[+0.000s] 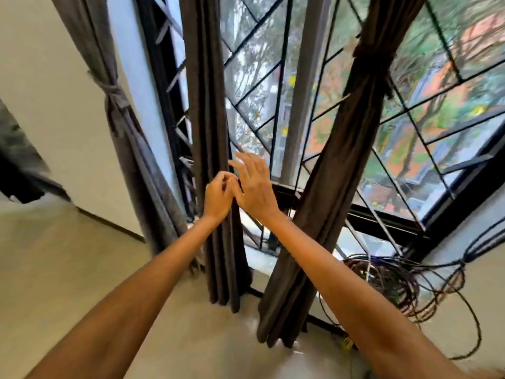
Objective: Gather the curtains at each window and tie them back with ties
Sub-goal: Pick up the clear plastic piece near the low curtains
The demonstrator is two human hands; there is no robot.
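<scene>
Your two hands meet at the middle curtain (210, 127), the dark one that hangs straight down in front of the window (306, 86). It has no tie on it yet, so this looks like the one you are working on.

Your left hand (218, 196) is against the curtain's right edge, and its fingers (222, 178) are curled in tight. They seem to pinch a fold of the cloth or maybe a thin tie, but it is too blurry to tell which. Your right hand (255, 187) sits just beside the left one, touching it. Its fingers (241, 162) are spread out and loose, holding nothing, with the tips up near the edge of the curtain. It looks ready to help pull the folds together.

The curtain on the left (128, 149) is already bunched and knotted with a grey tie (113, 93). The curtain on the right (347, 149) is bunched too, with a dark band (369, 51) around it higher up.

Down on the floor (68, 269), by the right wall, lies a messy pile of cables (390, 280). It is well apart from your hands, but you could trip on it if you step that way. The black window bars (257, 28) stand close behind the curtain.
</scene>
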